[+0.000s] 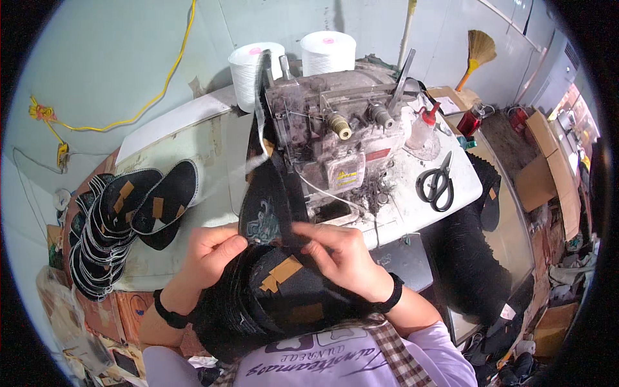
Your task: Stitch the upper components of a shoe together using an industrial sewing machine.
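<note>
by the machine (pixel 361 106), the black piece (pixel 259 203) is patterned.

The left hand (pixel 216 255) and right hand (pixel 345 255) hold a black shoe-shaped piece (pixel 261 203) beside the sewing machine (pixel 342 122), above a black stack (pixel 303 290). Scissors (pixel 443 174) lie right; edged black pieces (pixel 106 226) overlap leftward on the bench (pixel 209 216); thread cones (pixel 327 53) stand behind.

Sewing machine (pixel 356 143) blocking ahead, passage left over pale tabletop (pixel 209 193)
</note>
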Motion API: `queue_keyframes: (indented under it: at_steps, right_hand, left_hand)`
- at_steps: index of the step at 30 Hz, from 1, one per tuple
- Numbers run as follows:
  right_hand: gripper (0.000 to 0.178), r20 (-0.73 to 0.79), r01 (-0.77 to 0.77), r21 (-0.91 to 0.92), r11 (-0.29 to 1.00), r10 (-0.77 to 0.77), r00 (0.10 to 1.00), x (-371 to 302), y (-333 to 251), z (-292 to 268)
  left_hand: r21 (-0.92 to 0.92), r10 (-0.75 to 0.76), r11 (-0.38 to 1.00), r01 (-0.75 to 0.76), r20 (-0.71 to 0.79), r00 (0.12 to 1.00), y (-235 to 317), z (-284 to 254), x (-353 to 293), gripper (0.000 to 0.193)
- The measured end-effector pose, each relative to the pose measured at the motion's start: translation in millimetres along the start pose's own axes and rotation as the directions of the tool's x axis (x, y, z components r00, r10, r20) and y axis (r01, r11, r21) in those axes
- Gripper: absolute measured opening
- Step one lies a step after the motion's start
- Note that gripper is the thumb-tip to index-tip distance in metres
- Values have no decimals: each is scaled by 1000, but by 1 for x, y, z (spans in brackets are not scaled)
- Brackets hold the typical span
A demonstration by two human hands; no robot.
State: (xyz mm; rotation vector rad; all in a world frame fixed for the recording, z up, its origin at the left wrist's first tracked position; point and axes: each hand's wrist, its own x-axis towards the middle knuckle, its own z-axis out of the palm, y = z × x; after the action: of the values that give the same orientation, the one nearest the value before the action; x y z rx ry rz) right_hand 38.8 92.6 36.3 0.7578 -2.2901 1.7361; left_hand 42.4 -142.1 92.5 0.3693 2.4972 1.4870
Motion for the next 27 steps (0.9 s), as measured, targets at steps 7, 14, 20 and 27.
queue_keyframes:
  at_steps: [7,14,20,27]
  right_hand:
    - [20,76,103,-201,974,-89,993,-1,-4,12]
    - [25,9,103,-147,984,-103,995,4,24,11]
    - [37,-24,243,-274,931,-259,966,8,39,5]
    - [44,35,274,-450,850,-290,957,13,41,3]
  left_hand:
    - [-290,128,941,-175,-175,976,9,14,4,20]
    - [-935,-151,287,206,168,974,-11,5,34,43]
    - [-777,-221,629,-32,-218,951,-14,-5,51,41]
    - [-660,-116,741,-126,-311,943,-18,-23,75,38]
